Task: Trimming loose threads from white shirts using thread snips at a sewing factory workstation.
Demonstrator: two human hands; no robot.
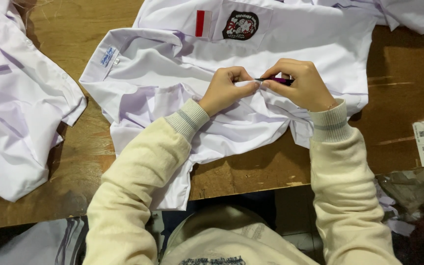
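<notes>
White shirt [251, 54] — spread flat on the wooden desk [74, 162], collar end towards the far edge, with a red-and-white flag patch [202, 23] and a dark round badge [240, 25] near that end.

Left hand [224, 91] — over the shirt's middle, grip pinched narrow on a fold of the cloth.

Right hand [303, 83] — just right of the left, fingertips almost touching it; grip closed on a small purple tool [276, 80].

Tool — long axis lies sideways across the shirt, tip pointing left into the pinched fold.

Second white garment [15, 108] — well left of the shirt, crumpled.
</notes>
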